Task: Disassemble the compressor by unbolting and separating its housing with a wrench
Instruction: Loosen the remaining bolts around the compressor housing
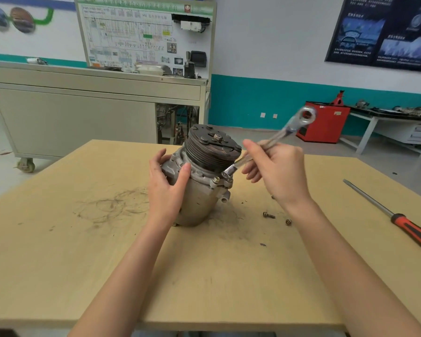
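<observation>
A grey metal compressor stands upright near the middle of our tan worktop, its dark ribbed pulley on top and tipped slightly away from us. Our left hand wraps around its left side, fingers curled behind the housing and thumb pressed on the front, clamping it steady. Our right hand sits just right of the pulley, fingers closed around the shaft of a shiny wrench. The wrench's open end reaches down past our fingertips onto a bolt at the housing flange, while its ring end points up and away, blurred. A second bolt head shows on the flange just left of that one. Below our right wrist, two loose bolts and a smaller one lie on the worktop, so we judge that some fasteners are already out. The housing halves are not yet apart, and at least these two flange bolts remain; bolts on the far side are hidden. Far right of our right hand lies a screwdriver with a red and black handle.
</observation>
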{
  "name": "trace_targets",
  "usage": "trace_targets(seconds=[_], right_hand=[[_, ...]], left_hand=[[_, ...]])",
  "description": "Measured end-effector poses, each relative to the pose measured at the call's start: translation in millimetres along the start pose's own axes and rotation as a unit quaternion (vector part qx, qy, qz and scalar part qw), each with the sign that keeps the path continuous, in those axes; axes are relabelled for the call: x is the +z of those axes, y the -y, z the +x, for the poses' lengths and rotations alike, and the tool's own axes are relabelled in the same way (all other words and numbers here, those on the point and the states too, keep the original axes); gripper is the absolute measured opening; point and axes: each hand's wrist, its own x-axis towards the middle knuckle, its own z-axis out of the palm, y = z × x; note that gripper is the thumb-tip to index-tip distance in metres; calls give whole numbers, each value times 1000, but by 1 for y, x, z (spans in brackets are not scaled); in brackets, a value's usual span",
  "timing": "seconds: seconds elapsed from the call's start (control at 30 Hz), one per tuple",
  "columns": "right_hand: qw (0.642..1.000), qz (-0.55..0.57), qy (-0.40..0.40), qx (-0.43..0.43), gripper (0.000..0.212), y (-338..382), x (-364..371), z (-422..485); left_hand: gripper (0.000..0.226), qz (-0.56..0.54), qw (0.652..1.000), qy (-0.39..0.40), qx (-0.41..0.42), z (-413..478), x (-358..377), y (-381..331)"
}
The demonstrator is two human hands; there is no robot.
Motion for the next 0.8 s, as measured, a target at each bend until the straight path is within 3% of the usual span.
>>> trace_targets(seconds=[0.1, 0.3, 0.47, 0.57, 0.8], right_hand=[[970, -180, -17, -164, 36, 23, 20, -12], [873, -383, -89, -290, 30, 39, 46, -30], [815, -505, -128, -254, 25, 50, 72, -48], [799, -525, -165, -244, 27, 49, 80, -55], [819, -510, -178, -193, 35, 54, 81, -56]], left_hand=[[55, -1, 1000, -11, 7, -1, 0, -1], [54, -20, 999, -35, 5, -2, 2, -2], [50, -39, 999, -30, 17, -2, 3, -3], [63, -36, 999, -20, 5, 0, 4, -7], [62, -35, 999, -34, -1, 1, 6, -8]])
